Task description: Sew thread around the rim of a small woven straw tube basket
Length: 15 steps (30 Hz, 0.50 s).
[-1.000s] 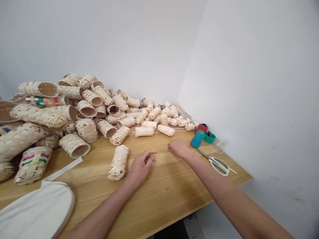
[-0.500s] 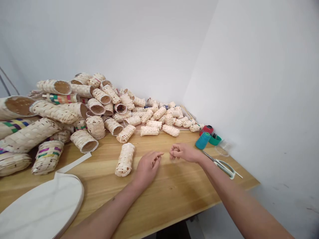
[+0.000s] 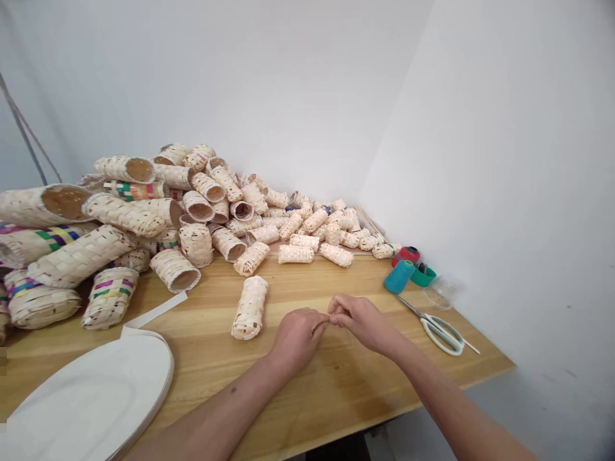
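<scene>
Woven bamboo tube [image 3: 249, 308] lies on the wooden table [image 3: 365, 390], near the left hand [image 3: 298, 339]; right hand [image 3: 365, 318] meets it at the fingertips, both curled in a close pinch, well placed clear of the tube; whether anything thin is gripped cannot be told.

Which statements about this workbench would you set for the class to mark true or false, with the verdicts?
The left hand and right hand meet at their fingertips. True.
The right hand grips the scissors. False: the scissors lie apart from it on the wooden table, near a teal thread cone.
A woven tube lies on its side left of the left hand. True.
The pile of woven tubes is right of the scissors. False: it lies left of them.
</scene>
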Tool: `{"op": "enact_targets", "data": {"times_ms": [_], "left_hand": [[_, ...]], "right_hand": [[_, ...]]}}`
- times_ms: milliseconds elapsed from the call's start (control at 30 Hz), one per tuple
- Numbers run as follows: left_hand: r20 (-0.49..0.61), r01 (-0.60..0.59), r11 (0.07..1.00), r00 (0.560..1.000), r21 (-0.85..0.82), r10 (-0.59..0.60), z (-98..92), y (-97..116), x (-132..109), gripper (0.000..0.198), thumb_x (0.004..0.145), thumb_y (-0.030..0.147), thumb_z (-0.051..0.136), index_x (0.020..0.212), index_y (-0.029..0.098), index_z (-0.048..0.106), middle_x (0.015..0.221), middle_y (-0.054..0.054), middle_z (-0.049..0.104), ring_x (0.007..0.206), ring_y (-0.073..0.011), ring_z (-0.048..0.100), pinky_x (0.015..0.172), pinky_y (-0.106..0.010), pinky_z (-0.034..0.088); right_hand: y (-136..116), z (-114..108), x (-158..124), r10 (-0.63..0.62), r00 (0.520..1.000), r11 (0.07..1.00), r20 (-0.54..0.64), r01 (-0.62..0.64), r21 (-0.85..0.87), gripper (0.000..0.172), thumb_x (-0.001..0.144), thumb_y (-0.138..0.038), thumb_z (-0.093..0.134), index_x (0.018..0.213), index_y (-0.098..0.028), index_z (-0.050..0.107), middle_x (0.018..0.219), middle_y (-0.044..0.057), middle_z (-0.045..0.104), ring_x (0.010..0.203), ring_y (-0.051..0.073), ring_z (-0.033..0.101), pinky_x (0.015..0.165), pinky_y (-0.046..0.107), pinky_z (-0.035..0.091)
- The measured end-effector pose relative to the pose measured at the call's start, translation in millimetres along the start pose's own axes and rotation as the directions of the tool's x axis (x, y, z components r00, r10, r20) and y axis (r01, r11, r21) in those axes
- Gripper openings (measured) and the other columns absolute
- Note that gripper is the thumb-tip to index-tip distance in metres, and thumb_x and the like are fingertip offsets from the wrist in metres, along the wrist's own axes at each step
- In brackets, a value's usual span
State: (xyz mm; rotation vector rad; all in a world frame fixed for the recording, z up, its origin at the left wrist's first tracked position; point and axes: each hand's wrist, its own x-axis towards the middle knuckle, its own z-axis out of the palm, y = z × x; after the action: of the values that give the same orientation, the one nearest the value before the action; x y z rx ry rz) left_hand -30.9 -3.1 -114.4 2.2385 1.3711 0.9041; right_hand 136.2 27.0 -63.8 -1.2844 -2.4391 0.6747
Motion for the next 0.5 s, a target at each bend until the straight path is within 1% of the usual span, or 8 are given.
{"op": "enact_targets", "data": {"times_ms": [100,167,233,300,400,500], "left_hand": [[-0.076,0.045,0.99,0.996,-0.13,-0.055,0.4,-5,2,0.023,0.084,0.017,0.047,0.079,0.019,0.069,0.078,-0.003,0.069,0.075,-0.018,0.06,0.068,-0.026,0.04],[-0.131,0.073,0.976,0.986,-0.203,-0.101,1.7,-9,3,0.019,0.082,0.017,0.05,0.075,0.018,0.068,0.077,-0.003,0.068,0.075,-0.0177,0.059,0.068,-0.025,0.041],[-0.146,0.107,0.96,0.978,-0.26,-0.149,3.7,-12,4,0.018,0.081,0.018,0.051,0.073,0.017,0.067,0.074,-0.003,0.067,0.072,-0.0172,0.059,0.066,-0.025,0.041],[-0.132,0.136,0.942,0.974,-0.307,-0.183,6.1,-14,5,0.018,0.08,0.02,0.051,0.073,0.017,0.067,0.071,-0.002,0.067,0.069,-0.0166,0.058,0.064,-0.024,0.041],[-0.13,0.165,0.92,0.966,-0.355,-0.223,9.5,-16,6,0.021,0.081,0.022,0.049,0.07,0.018,0.066,0.067,0.0,0.065,0.065,-0.0156,0.056,0.06,-0.023,0.039],[-0.151,0.191,0.896,0.951,-0.401,-0.271,11.3,-19,6,0.022,0.082,0.023,0.047,0.07,0.018,0.065,0.064,0.0,0.063,0.062,-0.0145,0.054,0.058,-0.023,0.037]], "right_hand": [[5,0,12,0.003,1.0,1.0,0.003,-0.003,0.006,0.007,0.083,-0.023,0.053,0.084,-0.022,0.06,0.075,-0.003,0.065,0.068,0.014,0.056,0.058,0.022,0.038],[13,1,27,0.037,0.999,0.999,-0.032,-0.037,-0.007,0.013,0.087,-0.028,0.05,0.093,-0.021,0.06,0.085,-0.002,0.067,0.074,0.014,0.059,0.063,0.022,0.041],[25,3,47,0.095,0.992,0.994,-0.087,-0.099,-0.044,0.018,0.09,-0.028,0.047,0.1,-0.019,0.059,0.098,0.002,0.067,0.084,0.016,0.06,0.071,0.025,0.044],[34,8,68,0.155,0.979,0.98,-0.132,-0.169,-0.1,0.02,0.089,-0.024,0.049,0.103,-0.016,0.06,0.106,0.007,0.065,0.093,0.019,0.059,0.078,0.029,0.044],[40,18,96,0.219,0.965,0.952,-0.145,-0.244,-0.183,0.018,0.086,-0.023,0.055,0.102,-0.014,0.061,0.106,0.01,0.064,0.097,0.022,0.058,0.084,0.036,0.044],[36,27,116,0.266,0.956,0.929,-0.122,-0.288,-0.234,0.016,0.086,-0.028,0.059,0.093,-0.014,0.061,0.098,0.007,0.063,0.092,0.02,0.058,0.083,0.039,0.045]]}}
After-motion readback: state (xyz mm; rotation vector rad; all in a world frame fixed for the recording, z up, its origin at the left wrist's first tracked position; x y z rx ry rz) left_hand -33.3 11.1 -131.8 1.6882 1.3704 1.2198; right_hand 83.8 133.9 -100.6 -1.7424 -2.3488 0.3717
